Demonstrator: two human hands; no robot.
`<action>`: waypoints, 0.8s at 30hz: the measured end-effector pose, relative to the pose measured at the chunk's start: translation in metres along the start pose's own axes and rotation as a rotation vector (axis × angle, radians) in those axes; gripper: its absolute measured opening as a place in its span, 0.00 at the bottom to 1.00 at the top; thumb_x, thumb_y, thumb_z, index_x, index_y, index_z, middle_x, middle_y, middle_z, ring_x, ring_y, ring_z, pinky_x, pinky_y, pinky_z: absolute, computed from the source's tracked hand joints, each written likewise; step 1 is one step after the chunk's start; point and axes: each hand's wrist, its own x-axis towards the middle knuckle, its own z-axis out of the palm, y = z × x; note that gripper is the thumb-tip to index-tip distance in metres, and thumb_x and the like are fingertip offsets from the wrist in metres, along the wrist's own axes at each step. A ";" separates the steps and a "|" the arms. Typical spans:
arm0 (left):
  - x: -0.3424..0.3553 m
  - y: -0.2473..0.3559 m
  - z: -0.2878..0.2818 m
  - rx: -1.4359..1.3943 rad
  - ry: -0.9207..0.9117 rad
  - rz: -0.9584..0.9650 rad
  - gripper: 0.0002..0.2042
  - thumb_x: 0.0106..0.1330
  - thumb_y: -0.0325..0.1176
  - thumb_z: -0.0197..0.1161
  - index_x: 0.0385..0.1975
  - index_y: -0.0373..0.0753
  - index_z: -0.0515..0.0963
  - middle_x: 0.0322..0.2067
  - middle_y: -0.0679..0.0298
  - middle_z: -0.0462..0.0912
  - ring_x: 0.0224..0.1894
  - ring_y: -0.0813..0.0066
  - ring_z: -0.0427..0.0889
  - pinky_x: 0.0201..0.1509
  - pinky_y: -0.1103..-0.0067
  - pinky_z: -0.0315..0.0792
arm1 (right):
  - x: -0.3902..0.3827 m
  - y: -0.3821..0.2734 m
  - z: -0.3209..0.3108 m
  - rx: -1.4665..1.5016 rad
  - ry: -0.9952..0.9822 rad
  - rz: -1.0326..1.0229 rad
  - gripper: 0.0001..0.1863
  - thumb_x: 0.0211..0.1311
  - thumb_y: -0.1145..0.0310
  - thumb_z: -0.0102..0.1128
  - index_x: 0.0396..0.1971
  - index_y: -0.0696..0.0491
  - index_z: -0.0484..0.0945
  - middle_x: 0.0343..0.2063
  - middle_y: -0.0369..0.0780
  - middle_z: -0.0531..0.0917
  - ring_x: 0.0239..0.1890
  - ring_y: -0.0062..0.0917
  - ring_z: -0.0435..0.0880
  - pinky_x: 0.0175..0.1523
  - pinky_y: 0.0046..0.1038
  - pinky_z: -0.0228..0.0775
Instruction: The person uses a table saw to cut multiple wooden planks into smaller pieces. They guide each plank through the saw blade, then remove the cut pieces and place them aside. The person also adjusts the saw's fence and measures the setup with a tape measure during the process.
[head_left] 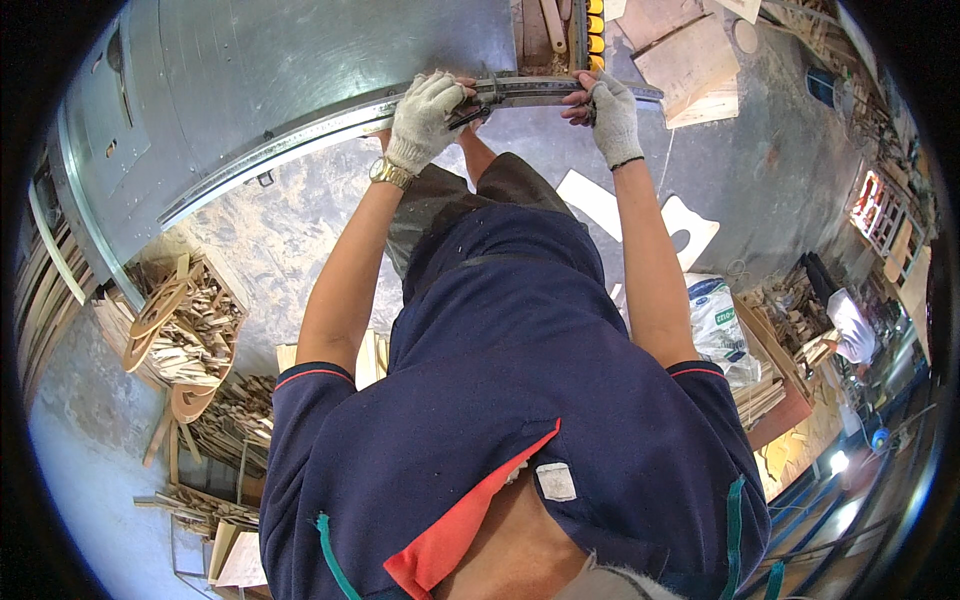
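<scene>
My left hand (425,120), in a white knitted glove with a gold watch at the wrist, has its fingers wrapped on a black fitting (488,92) at the long metal rail (300,138). The rail runs along the front edge of the grey metal table (300,60). Further right along that rail, my right hand (605,110), in a similar glove with bare fingertips, has curled fingers around something dark that I cannot make out. The underside of the rail and part of the left fingers are hidden.
Wood offcuts fill bins (190,330) at lower left. Pale boards (685,70) lie beyond the rail at top right. White cut sheets (685,225) lie on the floor (760,180). A white sack (715,330) and wood piles stand at right, near what looks like another person (850,325).
</scene>
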 end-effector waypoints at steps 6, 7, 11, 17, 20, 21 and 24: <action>-0.001 -0.002 0.001 0.000 0.005 0.011 0.15 0.51 0.31 0.76 0.38 0.42 0.81 0.45 0.67 0.86 0.49 0.62 0.83 0.56 0.66 0.75 | 0.000 0.000 0.000 0.012 -0.002 0.007 0.14 0.76 0.62 0.57 0.50 0.56 0.80 0.25 0.42 0.88 0.22 0.27 0.89 0.23 0.22 0.75; -0.001 -0.003 0.001 0.010 -0.007 0.006 0.15 0.51 0.33 0.77 0.38 0.43 0.81 0.46 0.68 0.86 0.50 0.62 0.83 0.56 0.67 0.75 | 0.000 0.000 0.000 0.013 -0.003 0.008 0.14 0.76 0.62 0.57 0.50 0.56 0.81 0.25 0.42 0.88 0.22 0.27 0.89 0.23 0.22 0.75; -0.001 -0.005 0.003 0.018 -0.005 0.008 0.15 0.51 0.35 0.78 0.37 0.43 0.81 0.46 0.69 0.86 0.50 0.63 0.83 0.56 0.67 0.75 | -0.001 -0.001 0.001 0.009 0.006 0.014 0.15 0.76 0.61 0.57 0.51 0.56 0.81 0.25 0.42 0.88 0.22 0.27 0.89 0.23 0.23 0.76; -0.002 -0.005 0.003 0.043 -0.012 0.005 0.16 0.50 0.35 0.78 0.37 0.43 0.81 0.46 0.69 0.86 0.49 0.64 0.83 0.55 0.67 0.75 | -0.002 -0.002 0.002 -0.005 0.015 0.017 0.15 0.75 0.61 0.58 0.50 0.55 0.81 0.25 0.41 0.88 0.21 0.27 0.89 0.24 0.23 0.77; -0.001 -0.005 0.003 0.030 0.003 0.018 0.16 0.50 0.35 0.78 0.37 0.44 0.81 0.46 0.69 0.86 0.49 0.64 0.83 0.55 0.66 0.75 | -0.001 -0.002 0.002 0.001 0.014 0.025 0.14 0.75 0.61 0.58 0.50 0.55 0.81 0.25 0.42 0.88 0.21 0.28 0.88 0.24 0.24 0.77; -0.001 -0.004 0.003 0.029 0.009 0.023 0.16 0.50 0.36 0.78 0.37 0.44 0.81 0.45 0.70 0.86 0.49 0.64 0.83 0.55 0.66 0.75 | -0.001 -0.002 0.002 0.007 0.009 0.028 0.14 0.75 0.61 0.58 0.50 0.56 0.81 0.25 0.42 0.88 0.21 0.28 0.88 0.24 0.24 0.77; 0.000 -0.003 0.003 0.036 0.033 0.025 0.15 0.51 0.36 0.78 0.36 0.44 0.81 0.44 0.71 0.86 0.48 0.66 0.83 0.53 0.67 0.75 | -0.001 -0.001 0.002 0.011 0.011 0.026 0.14 0.75 0.61 0.58 0.50 0.56 0.81 0.25 0.42 0.88 0.21 0.28 0.89 0.24 0.24 0.77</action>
